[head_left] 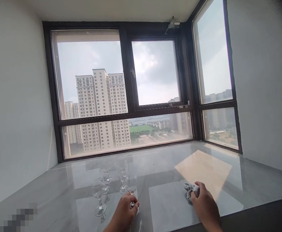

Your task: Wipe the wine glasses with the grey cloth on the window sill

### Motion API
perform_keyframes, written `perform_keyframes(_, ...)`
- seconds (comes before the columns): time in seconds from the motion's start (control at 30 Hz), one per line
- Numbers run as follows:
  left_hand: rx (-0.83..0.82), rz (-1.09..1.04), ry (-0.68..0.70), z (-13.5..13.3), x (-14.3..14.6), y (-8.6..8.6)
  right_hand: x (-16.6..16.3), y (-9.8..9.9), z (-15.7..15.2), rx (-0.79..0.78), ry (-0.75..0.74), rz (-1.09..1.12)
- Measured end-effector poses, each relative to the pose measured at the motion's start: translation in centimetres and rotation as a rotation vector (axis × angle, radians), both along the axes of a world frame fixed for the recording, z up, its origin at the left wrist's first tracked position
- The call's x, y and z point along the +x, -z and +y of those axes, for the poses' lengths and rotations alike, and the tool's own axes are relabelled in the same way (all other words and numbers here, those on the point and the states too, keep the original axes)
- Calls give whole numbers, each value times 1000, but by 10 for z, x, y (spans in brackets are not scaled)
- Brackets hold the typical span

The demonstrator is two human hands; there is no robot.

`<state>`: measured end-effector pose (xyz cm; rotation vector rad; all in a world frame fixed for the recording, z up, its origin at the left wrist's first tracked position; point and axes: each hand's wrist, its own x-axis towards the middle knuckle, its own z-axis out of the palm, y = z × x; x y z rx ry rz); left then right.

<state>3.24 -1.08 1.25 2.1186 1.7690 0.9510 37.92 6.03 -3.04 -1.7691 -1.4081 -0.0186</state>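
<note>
My left hand (pixel 125 209) is closed around the stem of a clear stemmed glass (pixel 132 182), whose bowl rises above my fingers. To its left, another stemmed glass (pixel 99 193) stands upright on the windowsill (pixel 160 174). Several more glasses stand close behind, among them one (pixel 123 177) just beyond my left hand; their see-through outlines overlap. Off to the right, my right hand (pixel 205 203) grips a crumpled grey-and-white cloth (pixel 188 192) at the sill surface. The cloth is apart from the glasses.
A dark-framed window (pixel 128 114) borders the back of the glossy sill, with another pane (pixel 215 64) at the right corner. White walls (pixel 17 96) close in both sides. The sill's front edge (pixel 259 206) runs along the lower right. Sunlight falls in a bright patch.
</note>
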Motion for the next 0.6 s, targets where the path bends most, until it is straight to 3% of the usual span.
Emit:
perform_keyframes(0.13,116,71,79,19,36,-1,-1,-4,-2,-1,10,14)
perform_keyframes(0.27,217,161,49,39,63,2,-3,-5,-3,16,15,28)
perform_keyframes(0.5,324,38,-19,50,64,21,-3,1,-2,111,-8,102)
perform_keyframes(0.6,380,-54,-47,52,60,21,-14,2,-8,186,-150,176)
